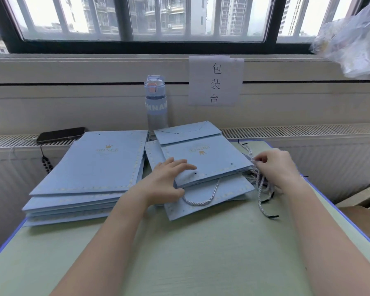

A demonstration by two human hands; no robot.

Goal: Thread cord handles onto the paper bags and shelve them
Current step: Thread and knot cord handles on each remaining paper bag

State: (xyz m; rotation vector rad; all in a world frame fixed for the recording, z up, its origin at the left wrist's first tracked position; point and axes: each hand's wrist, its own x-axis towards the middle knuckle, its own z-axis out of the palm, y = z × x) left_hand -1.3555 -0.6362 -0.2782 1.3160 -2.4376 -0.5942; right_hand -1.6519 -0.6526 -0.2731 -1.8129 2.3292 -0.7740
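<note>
Daylight came in through the big window (137, 18) at the back. The sky outside was very white and washed out. The room was bright, but the light was soft and a bit grey. Shadows were faint: a thin dark one lay under the top paper bag (205, 159) and under the stack of bags (90, 167) on the green table (201, 253). The right hand (276, 165) and the grey cords (263, 184) looked a little fuzzy. The clear plastic bag (355, 39) in the top right corner was smeared and blurry. The window frame and table edges bent in curves near the sides. The whole picture looked soft.
</note>
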